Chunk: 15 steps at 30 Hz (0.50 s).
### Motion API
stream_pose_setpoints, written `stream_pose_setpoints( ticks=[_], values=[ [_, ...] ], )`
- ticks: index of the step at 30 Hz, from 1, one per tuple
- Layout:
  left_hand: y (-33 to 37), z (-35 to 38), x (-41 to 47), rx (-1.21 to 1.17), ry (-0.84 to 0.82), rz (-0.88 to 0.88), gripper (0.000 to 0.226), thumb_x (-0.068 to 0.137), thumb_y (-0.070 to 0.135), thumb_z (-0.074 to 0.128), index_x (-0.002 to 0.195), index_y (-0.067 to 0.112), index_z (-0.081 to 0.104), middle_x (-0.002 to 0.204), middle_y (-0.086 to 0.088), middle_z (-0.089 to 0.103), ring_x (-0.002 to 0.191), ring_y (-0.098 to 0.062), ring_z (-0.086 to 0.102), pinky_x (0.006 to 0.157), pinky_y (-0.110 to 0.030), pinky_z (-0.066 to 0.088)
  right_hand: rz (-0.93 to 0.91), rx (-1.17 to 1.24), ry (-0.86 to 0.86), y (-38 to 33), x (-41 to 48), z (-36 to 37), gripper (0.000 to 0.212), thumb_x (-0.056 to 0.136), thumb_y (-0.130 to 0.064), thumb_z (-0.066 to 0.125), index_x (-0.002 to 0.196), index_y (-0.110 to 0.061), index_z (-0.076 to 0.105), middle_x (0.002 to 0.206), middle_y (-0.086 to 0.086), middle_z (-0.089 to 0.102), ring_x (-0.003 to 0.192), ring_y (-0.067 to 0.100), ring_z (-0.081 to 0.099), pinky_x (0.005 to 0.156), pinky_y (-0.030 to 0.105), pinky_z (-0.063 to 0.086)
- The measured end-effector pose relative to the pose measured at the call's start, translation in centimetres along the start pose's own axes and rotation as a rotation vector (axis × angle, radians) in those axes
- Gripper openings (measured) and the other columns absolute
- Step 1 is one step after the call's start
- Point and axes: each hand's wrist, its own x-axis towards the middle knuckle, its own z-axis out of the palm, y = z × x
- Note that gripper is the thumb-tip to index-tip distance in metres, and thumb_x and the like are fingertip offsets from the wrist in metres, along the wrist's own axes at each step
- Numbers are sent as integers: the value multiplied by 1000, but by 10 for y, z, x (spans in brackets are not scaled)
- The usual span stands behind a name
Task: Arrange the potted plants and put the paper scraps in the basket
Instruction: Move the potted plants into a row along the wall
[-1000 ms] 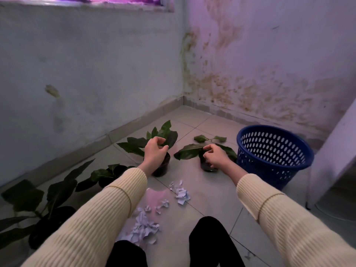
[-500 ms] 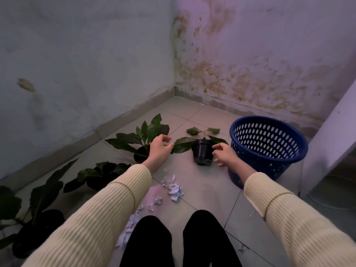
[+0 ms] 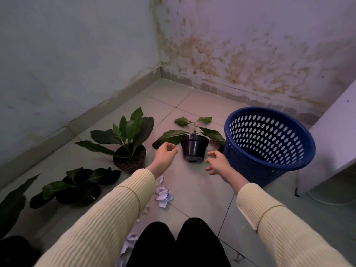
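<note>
Bottom left: a large plant (image 3: 11, 201) cut off by the frame edge, only dark leaves and part of a pot visible. Next plant (image 3: 77, 186) is very dark, pot hard to separate from its leaves. Paper scraps (image 3: 163, 196) partly hidden behind the left sleeve (image 3: 107, 218); more scraps near the knees (image 3: 179, 245) are covered by the legs, count unclear. White furniture (image 3: 335, 143) at right is cut off, can't tell what it is.

Left hand (image 3: 166, 155) loosely curled, fingers drawn in, gripping nothing, just left of the small black pot (image 3: 194, 149). Right hand (image 3: 218, 164) spread, fingers apart, empty, just right of the same pot, not touching it. Pot stands upright on the floor between the hands; its leaves spread flat, one reaching toward the blue basket (image 3: 269, 145), which stands just beside it at right. Basket interior looks empty as far as visible. A taller leafy plant (image 3: 129, 143) stands left of the pot.

Floor (image 3: 192, 101) is pale tile with grout lines. Room corner, left wall (image 3: 77, 45) plain, right wall (image 3: 250, 45) has brown stains.
</note>
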Motion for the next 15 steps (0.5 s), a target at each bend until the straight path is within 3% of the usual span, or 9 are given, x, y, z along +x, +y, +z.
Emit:
stream_pose_setpoints(
  ticks=[6,9,13,15],
  values=[
    [-13,29,59,-13,-185,-139,27,93,19,50,120,16,51,92,3,56,85,-12,54,75,-27,49,107,39,1,9,72,12,36,94,-11,48,130,-14,44,107,10,58,84,23,61,65,31,52],
    [-14,38,93,-25,-203,-183,31,95,19,48,126,16,49,105,0,57,90,-14,54,72,-25,48,148,66,11,10,109,18,41,92,-12,50,132,-18,42,102,9,60,81,21,59,66,32,52],
    [-18,50,139,-30,-185,-231,38,94,19,49,132,22,46,128,-6,53,100,-19,53,76,-30,46,201,134,54,6,155,24,50,88,-11,52,135,-23,39,122,14,58,90,25,58,59,31,49],
    [-21,57,158,-34,-163,-255,43,93,19,50,135,25,44,131,-5,52,90,-15,53,71,-29,48,210,149,77,4,174,27,54,88,-12,53,138,-25,36,125,14,57,92,27,60,59,32,50]
  ],
)
